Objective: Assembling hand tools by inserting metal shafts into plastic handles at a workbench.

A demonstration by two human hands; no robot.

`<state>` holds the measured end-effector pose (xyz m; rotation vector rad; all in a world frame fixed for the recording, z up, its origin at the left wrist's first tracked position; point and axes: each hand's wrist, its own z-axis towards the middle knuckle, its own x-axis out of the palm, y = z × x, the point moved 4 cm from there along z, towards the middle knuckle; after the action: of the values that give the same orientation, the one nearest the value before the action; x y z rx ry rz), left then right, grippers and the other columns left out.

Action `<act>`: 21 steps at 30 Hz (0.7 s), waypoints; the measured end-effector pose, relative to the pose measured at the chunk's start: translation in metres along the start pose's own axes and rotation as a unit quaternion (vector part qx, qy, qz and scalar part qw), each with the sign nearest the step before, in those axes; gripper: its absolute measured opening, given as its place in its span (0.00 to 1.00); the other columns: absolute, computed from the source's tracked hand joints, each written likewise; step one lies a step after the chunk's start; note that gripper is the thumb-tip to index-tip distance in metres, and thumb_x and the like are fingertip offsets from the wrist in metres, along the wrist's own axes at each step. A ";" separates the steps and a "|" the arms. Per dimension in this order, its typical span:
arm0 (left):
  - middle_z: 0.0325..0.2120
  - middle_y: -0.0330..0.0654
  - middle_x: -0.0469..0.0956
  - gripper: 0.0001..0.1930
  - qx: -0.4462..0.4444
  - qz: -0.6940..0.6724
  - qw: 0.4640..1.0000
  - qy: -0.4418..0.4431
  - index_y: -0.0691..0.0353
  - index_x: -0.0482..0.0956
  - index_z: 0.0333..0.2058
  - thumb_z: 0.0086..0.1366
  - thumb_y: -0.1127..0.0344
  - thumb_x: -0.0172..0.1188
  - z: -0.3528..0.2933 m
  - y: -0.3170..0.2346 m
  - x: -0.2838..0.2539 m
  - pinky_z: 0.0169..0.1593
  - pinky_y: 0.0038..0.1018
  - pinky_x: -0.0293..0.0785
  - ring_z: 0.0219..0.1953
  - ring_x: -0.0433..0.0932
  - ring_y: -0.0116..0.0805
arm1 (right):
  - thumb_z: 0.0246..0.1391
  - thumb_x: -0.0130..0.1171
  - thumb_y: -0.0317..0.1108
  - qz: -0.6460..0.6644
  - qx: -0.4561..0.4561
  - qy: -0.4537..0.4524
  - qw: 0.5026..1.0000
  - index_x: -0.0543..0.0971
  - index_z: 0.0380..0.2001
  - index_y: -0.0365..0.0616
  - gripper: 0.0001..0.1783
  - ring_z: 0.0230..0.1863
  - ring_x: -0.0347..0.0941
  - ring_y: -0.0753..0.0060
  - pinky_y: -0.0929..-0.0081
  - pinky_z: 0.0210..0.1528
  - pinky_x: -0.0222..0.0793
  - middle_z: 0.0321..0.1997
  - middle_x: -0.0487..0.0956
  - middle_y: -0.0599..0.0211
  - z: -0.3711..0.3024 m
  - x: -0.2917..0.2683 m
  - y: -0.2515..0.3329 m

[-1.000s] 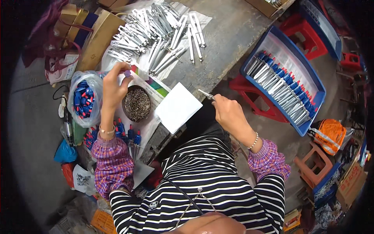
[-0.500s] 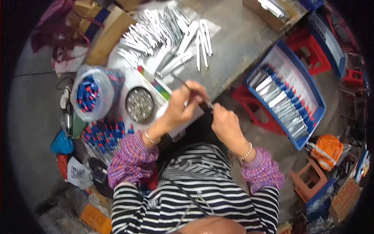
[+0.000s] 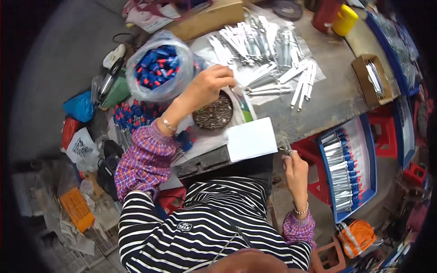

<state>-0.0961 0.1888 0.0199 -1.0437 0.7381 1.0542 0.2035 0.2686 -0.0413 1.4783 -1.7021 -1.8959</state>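
My left hand [image 3: 211, 84] is over the table just beyond a round dish of small metal parts [image 3: 214, 111], its fingers pinched together. Whatever may be between those fingertips is hidden. Off the table's front edge, my right hand [image 3: 296, 175] is closed around a small silvery metal piece [image 3: 286, 148], too small to tell its kind. Between my hands lies a white rectangular block or pad [image 3: 251, 139] at the table's edge. Beyond it, long silvery metal strips [image 3: 302, 84] lie in a loose pile on plastic sheeting.
A clear bag of blue-and-red pieces [image 3: 157, 68] stands at the left, with more blue-and-red pieces [image 3: 132, 116] nearby. To the right, a blue tray [image 3: 335, 182] holds rows of silvery pieces with blue-and-red ends, near red stools [image 3: 314, 157]. A cardboard box [image 3: 371, 79] sits at the table's right.
My hands have come apart. The left has moved away toward the dish; the right has dropped back to the right with the metal piece. The whole view has shifted.
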 end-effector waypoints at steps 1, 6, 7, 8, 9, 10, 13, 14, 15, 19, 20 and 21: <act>0.33 0.43 0.75 0.15 0.007 0.013 1.000 0.001 0.64 0.74 0.29 0.39 0.86 0.50 -0.002 0.011 0.001 0.44 0.33 0.72 0.43 0.74 0.44 | 0.55 0.48 0.28 0.017 0.023 0.011 1.000 0.71 0.29 0.37 0.05 0.22 0.70 0.46 0.60 0.23 0.62 0.20 0.71 0.47 -0.001 0.001 0.000; 0.31 0.40 0.74 0.13 -0.003 0.064 0.997 0.046 0.63 0.75 0.28 0.40 0.83 0.53 -0.012 0.042 0.017 0.45 0.29 0.71 0.42 0.72 0.40 | 0.56 0.47 0.28 0.033 0.027 0.017 0.999 0.71 0.26 0.35 0.08 0.16 0.67 0.61 0.70 0.20 0.59 0.16 0.69 0.56 -0.005 0.009 0.006; 0.32 0.39 0.74 0.13 0.002 0.075 0.995 0.072 0.62 0.75 0.28 0.40 0.83 0.54 -0.014 0.046 0.021 0.45 0.29 0.71 0.42 0.72 0.38 | 0.56 0.47 0.28 0.030 0.025 0.020 0.999 0.71 0.26 0.35 0.08 0.16 0.67 0.61 0.70 0.20 0.59 0.16 0.69 0.56 -0.006 0.010 0.008; 0.31 0.38 0.74 0.13 -0.003 0.082 0.994 0.069 0.62 0.76 0.28 0.41 0.82 0.54 -0.017 0.048 0.022 0.44 0.29 0.71 0.41 0.72 0.37 | 0.56 0.47 0.28 0.028 0.027 0.022 0.999 0.72 0.26 0.34 0.08 0.16 0.67 0.62 0.70 0.20 0.59 0.15 0.69 0.57 -0.006 0.011 0.009; 0.31 0.38 0.74 0.13 -0.005 0.081 0.994 0.068 0.62 0.76 0.28 0.41 0.82 0.54 -0.017 0.045 0.019 0.44 0.29 0.71 0.41 0.72 0.37 | 0.56 0.47 0.28 0.027 0.032 0.022 0.999 0.72 0.26 0.34 0.08 0.16 0.67 0.63 0.71 0.20 0.59 0.15 0.69 0.57 -0.007 0.011 0.009; 0.32 0.38 0.75 0.13 -0.012 0.078 0.995 0.065 0.62 0.76 0.29 0.41 0.82 0.54 -0.018 0.043 0.016 0.44 0.29 0.72 0.41 0.72 0.37 | 0.56 0.47 0.28 0.025 0.032 0.023 0.999 0.72 0.26 0.34 0.08 0.16 0.67 0.63 0.71 0.20 0.59 0.15 0.69 0.57 -0.007 0.012 0.009; 0.33 0.38 0.76 0.13 -0.025 0.054 0.998 0.025 0.62 0.77 0.29 0.42 0.82 0.55 -0.022 0.021 0.001 0.43 0.28 0.73 0.40 0.74 0.38 | 0.57 0.48 0.28 0.026 0.028 0.029 0.999 0.73 0.27 0.34 0.09 0.15 0.66 0.69 0.73 0.19 0.58 0.15 0.69 0.61 -0.006 0.015 0.010; 0.32 0.39 0.77 0.13 -0.028 0.031 0.999 -0.012 0.62 0.77 0.29 0.43 0.83 0.55 -0.022 0.011 -0.007 0.42 0.28 0.73 0.38 0.75 0.39 | 0.57 0.48 0.28 0.050 0.045 0.039 0.997 0.73 0.28 0.35 0.09 0.15 0.65 0.73 0.75 0.19 0.58 0.15 0.69 0.63 -0.006 0.017 0.011; 0.32 0.39 0.77 0.13 -0.027 0.028 0.999 -0.011 0.62 0.77 0.29 0.43 0.83 0.55 -0.023 0.001 -0.016 0.42 0.28 0.73 0.38 0.75 0.39 | 0.58 0.48 0.29 0.073 0.065 0.048 0.994 0.74 0.28 0.35 0.09 0.15 0.64 0.77 0.77 0.19 0.57 0.15 0.69 0.66 -0.007 0.019 0.010; 0.30 0.43 0.79 0.11 -0.059 0.121 0.972 -0.192 0.63 0.80 0.32 0.49 0.80 0.56 -0.041 -0.004 -0.089 0.37 0.29 0.75 0.32 0.79 0.41 | 0.58 0.47 0.29 0.159 0.100 0.088 0.978 0.74 0.28 0.36 0.09 0.15 0.62 0.85 0.83 0.18 0.55 0.15 0.69 0.72 -0.011 0.031 0.009; 0.29 0.45 0.79 0.10 -0.120 0.136 0.962 -0.202 0.62 0.79 0.32 0.49 0.78 0.57 -0.045 0.005 -0.099 0.37 0.31 0.74 0.32 0.78 0.42 | 0.59 0.47 0.30 0.209 0.117 0.118 0.964 0.74 0.28 0.36 0.10 0.15 0.61 0.87 0.85 0.18 0.55 0.15 0.70 0.73 -0.012 0.038 0.012; 0.29 0.46 0.79 0.09 -0.183 0.153 0.948 -0.212 0.62 0.78 0.33 0.50 0.76 0.58 -0.050 0.013 -0.108 0.37 0.33 0.73 0.33 0.77 0.44 | 0.59 0.47 0.30 0.258 0.134 0.150 0.945 0.74 0.28 0.36 0.10 0.15 0.61 0.88 0.87 0.18 0.54 0.16 0.70 0.75 -0.013 0.045 0.016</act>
<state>-0.1456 0.1078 0.0927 -0.9777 0.3619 1.6685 0.1844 0.2242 -0.0494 1.1616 -1.9957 -1.1490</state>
